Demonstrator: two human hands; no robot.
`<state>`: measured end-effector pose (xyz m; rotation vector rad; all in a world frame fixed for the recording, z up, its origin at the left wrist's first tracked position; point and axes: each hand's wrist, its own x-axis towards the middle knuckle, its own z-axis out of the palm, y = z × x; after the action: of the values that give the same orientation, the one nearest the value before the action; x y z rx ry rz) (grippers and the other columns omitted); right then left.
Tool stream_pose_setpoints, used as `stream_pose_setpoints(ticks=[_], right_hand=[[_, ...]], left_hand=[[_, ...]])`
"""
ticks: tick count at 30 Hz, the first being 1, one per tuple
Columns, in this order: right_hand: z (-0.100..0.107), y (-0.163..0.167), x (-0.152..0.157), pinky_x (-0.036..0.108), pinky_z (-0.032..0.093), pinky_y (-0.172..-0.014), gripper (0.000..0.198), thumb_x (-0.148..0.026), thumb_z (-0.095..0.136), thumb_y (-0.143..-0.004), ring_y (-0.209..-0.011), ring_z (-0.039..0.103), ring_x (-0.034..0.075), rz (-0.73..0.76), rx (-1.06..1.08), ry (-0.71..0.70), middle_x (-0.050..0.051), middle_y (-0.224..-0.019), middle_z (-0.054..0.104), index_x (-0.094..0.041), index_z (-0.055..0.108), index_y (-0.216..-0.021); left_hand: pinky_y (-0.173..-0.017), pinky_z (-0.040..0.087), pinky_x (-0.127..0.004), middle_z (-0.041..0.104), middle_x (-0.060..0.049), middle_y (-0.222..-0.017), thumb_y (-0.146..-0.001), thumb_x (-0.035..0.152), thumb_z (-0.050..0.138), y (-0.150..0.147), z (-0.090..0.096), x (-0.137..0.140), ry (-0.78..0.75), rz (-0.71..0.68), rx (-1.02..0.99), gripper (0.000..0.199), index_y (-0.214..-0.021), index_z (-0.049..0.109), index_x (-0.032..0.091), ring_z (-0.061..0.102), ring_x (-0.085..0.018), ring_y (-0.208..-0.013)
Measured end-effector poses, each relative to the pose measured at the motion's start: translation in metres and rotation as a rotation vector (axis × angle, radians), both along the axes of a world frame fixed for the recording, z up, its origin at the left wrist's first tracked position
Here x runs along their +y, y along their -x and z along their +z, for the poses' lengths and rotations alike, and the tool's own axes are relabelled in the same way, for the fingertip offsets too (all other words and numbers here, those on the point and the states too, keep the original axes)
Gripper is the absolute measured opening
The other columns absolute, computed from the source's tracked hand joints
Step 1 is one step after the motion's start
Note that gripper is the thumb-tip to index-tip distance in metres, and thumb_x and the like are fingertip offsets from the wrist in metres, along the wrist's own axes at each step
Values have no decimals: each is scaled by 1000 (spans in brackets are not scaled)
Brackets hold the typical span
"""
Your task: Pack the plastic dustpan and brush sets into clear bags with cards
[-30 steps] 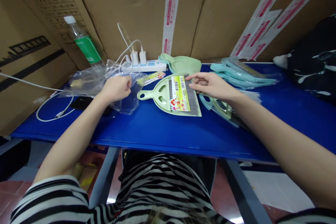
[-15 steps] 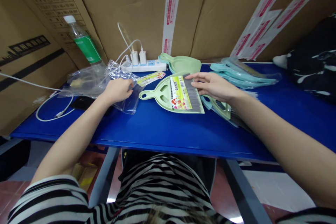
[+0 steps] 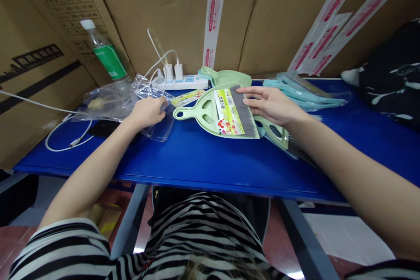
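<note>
Green dustpan [image 3: 198, 116]: mid-worktop, handle pointing L, wide mouth R; a grey-bristled brush [image 3: 248, 118] lies in it. Can't tell if the base touches down all the way.
Weight/stiffness: prob. v. light, thin rigid plastic; wide lip likely flexes a bit if squeezed. Bristles look soft, would bend under fingers, so a poor spot to lift by.
Printed label [image 3: 229, 113]: lies across the brush; prob. slick & easily creased, so best not gripped.
Where to hold: narrow handle [image 3: 187, 113] w/ hanging hole, or the stiff side rim nr mouth.
R hand [image 3: 244, 96]: clamped on the dustpan's far mouth corner, fingertips on the bristle side; thumb's grip only partly seen.
L hand [image 3: 162, 109]: fingers bunched on the film of a clear bag [image 3: 160, 131]; exact pinch pt hidden. Film prob. slippery, limp, clings & tears easily.
Near edge: worktop [image 3: 197, 166] shows a blue strip btwn dustpan & front edge, widest gap for moving.
Far side: tight. Card tag [image 3: 187, 98], power strip [image 3: 197, 83] w/ cables & rear green pan [image 3: 234, 78] close behind, then cardboard wall [image 3: 173, 8].
R side: green-handled set [image 3: 277, 134] beside/under the R hand, touching or nearly so; wrapped blue pans [image 3: 302, 96] further back.
L side: dark phone [image 3: 103, 128] just by L forearm.
</note>
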<state>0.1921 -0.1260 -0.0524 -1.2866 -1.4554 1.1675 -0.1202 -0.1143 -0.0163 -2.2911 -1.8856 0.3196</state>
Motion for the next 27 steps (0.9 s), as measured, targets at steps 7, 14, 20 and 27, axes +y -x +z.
stream_pose_setpoints(ticks=[7, 14, 20, 27], right_hand=[[1, -2, 0, 35, 63, -78, 31, -17, 69, -80, -97, 68, 20, 16, 18, -11, 8, -113, 66, -24, 72, -110], [-2, 8, -2, 31, 63, -76, 30, -16, 68, -80, -92, 67, 17, -1, 17, 55, 7, -110, 66, -23, 72, -109], [-3, 10, -3, 31, 63, -75, 30, -16, 68, -79, -91, 67, 17, 28, 18, 23, 7, -109, 66, -23, 72, -108], [-3, 10, -4, 32, 63, -75, 31, -18, 68, -79, -93, 67, 18, 50, -2, -3, 7, -107, 65, -24, 72, -109]], left_hand=[[-85, 51, -39, 74, -10, -88, -86, 24, 50, -1, 0, -1, -14, -5, -46, 45, -130, 59, 18, 69, -34, -100], [-81, 51, -37, 72, -7, -80, -88, 24, 45, -5, -1, -5, -50, -85, -143, 44, -129, 59, 16, 70, -30, -90], [-76, 50, -31, 65, 0, -64, -88, 25, 45, -5, -8, -3, -57, -206, -314, 44, -128, 61, 15, 67, -21, -70], [-73, 52, -29, 63, 3, -63, -94, 32, 39, -8, -15, -2, 65, -279, -695, 50, -137, 50, 11, 61, -15, -55]])
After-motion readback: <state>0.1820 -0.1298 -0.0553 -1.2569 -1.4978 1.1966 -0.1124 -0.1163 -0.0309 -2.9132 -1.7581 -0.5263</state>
